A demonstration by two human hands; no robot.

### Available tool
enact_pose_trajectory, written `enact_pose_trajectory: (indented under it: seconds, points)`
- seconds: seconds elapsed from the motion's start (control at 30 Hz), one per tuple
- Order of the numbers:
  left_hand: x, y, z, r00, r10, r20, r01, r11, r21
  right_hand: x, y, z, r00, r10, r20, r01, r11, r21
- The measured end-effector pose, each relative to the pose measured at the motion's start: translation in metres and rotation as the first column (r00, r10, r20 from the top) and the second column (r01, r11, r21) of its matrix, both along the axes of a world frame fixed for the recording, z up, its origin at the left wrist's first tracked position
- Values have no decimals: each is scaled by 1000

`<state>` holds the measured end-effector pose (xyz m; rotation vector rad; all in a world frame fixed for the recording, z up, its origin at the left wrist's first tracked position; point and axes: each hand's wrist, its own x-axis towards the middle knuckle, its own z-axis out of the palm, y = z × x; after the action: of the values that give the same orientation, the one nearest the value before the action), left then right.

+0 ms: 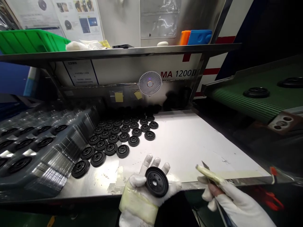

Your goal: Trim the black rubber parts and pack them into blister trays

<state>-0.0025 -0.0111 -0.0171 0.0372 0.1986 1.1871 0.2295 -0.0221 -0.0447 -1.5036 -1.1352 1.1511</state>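
Reading "MA 1200II" in red and dark letters on the white machine panel (180, 73) in the head view, with the printed posters (78, 19) above it too small to read, the view drops to the white-gloved left hand (139, 189). That hand grips a black ribbed disc (156, 182) at its fingertips, the thumb at the disc's edge and the fingers spread behind it, so the disc sits against the hand and not on the table. A yellowed tape wrap (138, 205) circles the glove below the palm. The white-gloved right hand (220, 197), near the left hand but apart from it, is closed on the taped handle of a small trimming knife (209, 174), its blade tip pointing up and to the left. Ahead, rows of matching black discs (113, 138) lie on a white sheet (189, 142) over a steel table, with more in clear plastic trays (40, 151) on the left. A green belt conveyor (267, 101) on the right carries two more discs, and a small white fan (150, 83) sits below a steel shelf (118, 52) holding a green crate (30, 41)
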Motion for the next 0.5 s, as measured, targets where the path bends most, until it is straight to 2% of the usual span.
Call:
enact_pose_trajectory:
  seconds: [0.1,0.17,0.23,0.3,0.4,0.5]
  points:
    - [-2,0,-1,996,-47,-73,39,993,-109,-2,4,18,991,-22,-131,21,1000,-6]
    - [-2,2,-3,982,-99,-161,60,971,-232,-4,6,30,975,3,-223,-4,1000,-2]
    - [-2,3,-4,966,-143,-216,74,951,-300,-9,6,40,956,44,-290,-41,999,17]
    - [-4,0,-5,965,-166,-205,108,957,-268,-16,6,49,943,70,-327,-54,997,58]
    - [-6,-7,-6,967,-210,-145,190,972,-141,-31,6,57,928,131,-349,-102,990,101]
    - [-6,-12,-6,950,-250,-188,240,968,-74,-45,8,62,907,242,-343,-246,969,33]
